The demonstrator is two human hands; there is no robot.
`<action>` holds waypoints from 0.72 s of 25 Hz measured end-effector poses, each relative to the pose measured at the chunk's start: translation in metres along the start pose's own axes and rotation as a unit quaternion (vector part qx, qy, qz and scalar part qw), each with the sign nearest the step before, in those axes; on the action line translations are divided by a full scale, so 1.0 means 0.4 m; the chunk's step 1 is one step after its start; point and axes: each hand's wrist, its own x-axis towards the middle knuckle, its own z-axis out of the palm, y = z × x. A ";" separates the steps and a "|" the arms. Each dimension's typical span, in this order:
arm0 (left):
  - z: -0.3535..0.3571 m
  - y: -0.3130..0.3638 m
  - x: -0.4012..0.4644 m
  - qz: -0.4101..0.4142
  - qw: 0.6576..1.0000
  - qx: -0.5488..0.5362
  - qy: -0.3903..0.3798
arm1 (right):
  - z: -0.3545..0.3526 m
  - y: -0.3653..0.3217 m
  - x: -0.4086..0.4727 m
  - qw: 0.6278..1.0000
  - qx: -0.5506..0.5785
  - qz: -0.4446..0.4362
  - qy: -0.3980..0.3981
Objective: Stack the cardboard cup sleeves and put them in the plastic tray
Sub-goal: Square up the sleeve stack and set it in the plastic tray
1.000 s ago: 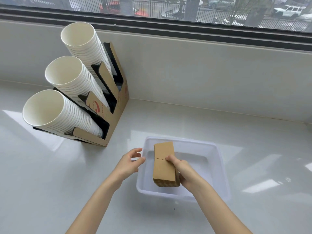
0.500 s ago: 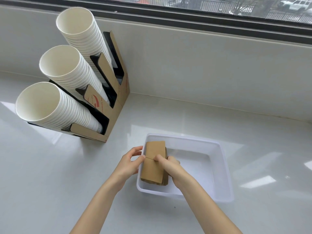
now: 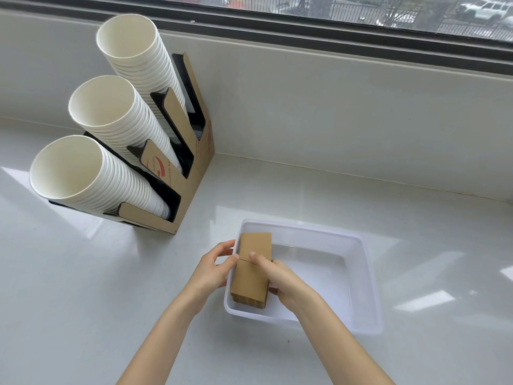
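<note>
A stack of flattened brown cardboard cup sleeves point(image 3: 253, 269) sits inside the left end of the white plastic tray point(image 3: 366, 276), lying close along the tray's left wall with its long side running from 6 to 12 o'clock. The person's two hands flank it. The left hand point(image 3: 212, 272) is at the stack's 9 o'clock side, outside the tray wall, its thumb and fingers curled in a loose grip toward the stack's left edge and the rim; whether the fingertips press the cardboard or only the rim cannot be told. The right hand point(image 3: 280, 282) is at the stack's 3 o'clock side, inside the tray, its grip closed on the stack: the thumb lies across the top sleeve near the middle seam and the fingers wrap down the right flank. The layered edges of the sleeves show at the near end, at 6 o'clock.

The rest of the tray, from the stack toward 3 o'clock, shows only its bare white floor. The tray rests on a glossy pale counter point(image 3: 83, 301). At 10 o'clock from the tray stands a cardboard cup dispenser point(image 3: 191, 173) with three slanted slots, each holding a nested column of white paper cups point(image 3: 111, 129) with open mouths pointing up and to the left. Behind it runs a window sill point(image 3: 333, 79).
</note>
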 end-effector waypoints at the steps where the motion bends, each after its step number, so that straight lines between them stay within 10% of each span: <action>1: 0.003 -0.002 -0.001 -0.001 1.000 0.003 0.005 | 0.000 0.001 0.000 1.000 0.008 -0.001 0.004; 18: 0.022 -0.011 0.012 0.029 0.994 0.102 0.032 | -0.048 -0.004 -0.073 0.993 -0.108 -0.054 0.005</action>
